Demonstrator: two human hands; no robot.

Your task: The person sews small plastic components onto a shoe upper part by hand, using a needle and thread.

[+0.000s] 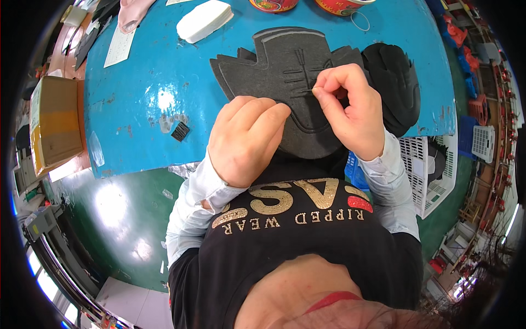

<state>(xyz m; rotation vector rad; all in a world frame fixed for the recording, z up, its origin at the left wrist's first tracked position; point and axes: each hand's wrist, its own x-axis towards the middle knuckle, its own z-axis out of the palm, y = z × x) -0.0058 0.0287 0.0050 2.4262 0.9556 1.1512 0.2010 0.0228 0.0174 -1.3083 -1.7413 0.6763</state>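
A dark grey foam-like piece [293, 77] with a raised block-shaped top, pointed sides and thin cut lines lies at the near edge of the table in front of me. My left hand [246, 137] is at its lower left, fingers bent and pressed together beside a curved dark groove or strip. Whatever those fingertips hold is hidden. Over the right part of the piece, my right hand [353, 104] pinches thumb and forefinger together close to the cut lines. Anything in that pinch is too small to name. Right of it sits a stack of black layered pieces [390, 88].
The blue table [131, 109] carries a white pad-like stack [204, 22], red tubs [339, 5] and a small black ribbed piece [180, 131] beside clear plastic bits. A cardboard box [57, 123] stands left. White plastic crates [427, 170] are below the table's right edge.
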